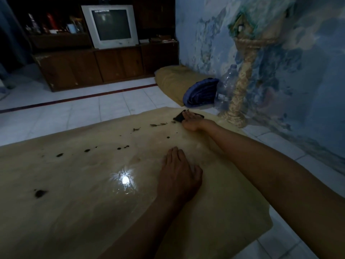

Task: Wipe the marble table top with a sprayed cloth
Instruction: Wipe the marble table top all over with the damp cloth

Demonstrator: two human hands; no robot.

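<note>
The right hand [192,119] presses a dark cloth [180,116] flat-fingered at the marble table top's [74,184] one-o'clock corner, probably starting a stroke, while the left hand [179,172] rests spread mid-table, seemingly for bracing.

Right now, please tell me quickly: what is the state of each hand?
Left hand: open, flat on the marble table top, holding nothing.
Right hand: open, fingers straight, pressing the dark cloth at the far edge.

The right arm stretches far forward, right hand [191,119] flat, while the left hand [180,172] lies palm-down.
</note>
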